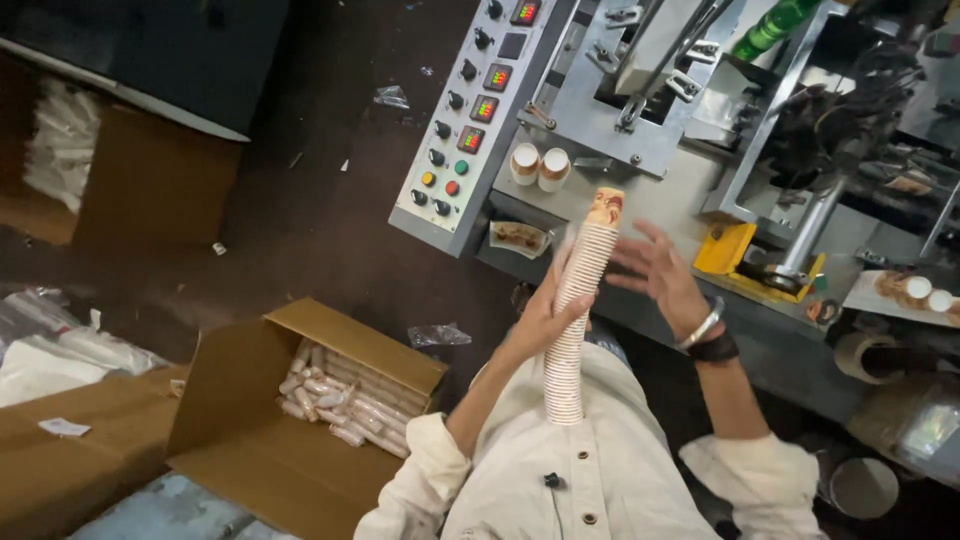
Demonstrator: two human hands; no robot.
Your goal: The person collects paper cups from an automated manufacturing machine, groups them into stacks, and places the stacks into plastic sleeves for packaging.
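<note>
Two hands work one tall stack of paper cups (578, 320), held upright w/ a slight tilt in front of the person's chest, its base against the pale shirt (590, 480). Left hand (548, 315) is wrapped round the stack approx. mid-height, fingers closed on it. Right hand (655, 270) is off the stack, just beside its upper part, fingers spread wide, holding nothing; silver bangle and dark band on that wrist. Top cup shows a brown print.

Behind the stack: grey machine (640, 130) w/ a slanted control panel (470, 120) of knobs, coloured buttons and small displays. Two upturned cups (539, 166) sit on the machine deck, near the panel. Yellow part (727, 247) to the right of the right hand.

Lower left, on the floor: open cardboard box (300, 420) w/ wrapped cup sleeves (340, 400) lying inside. Roll of tape (862, 355) at far right, well apart from both hands.
</note>
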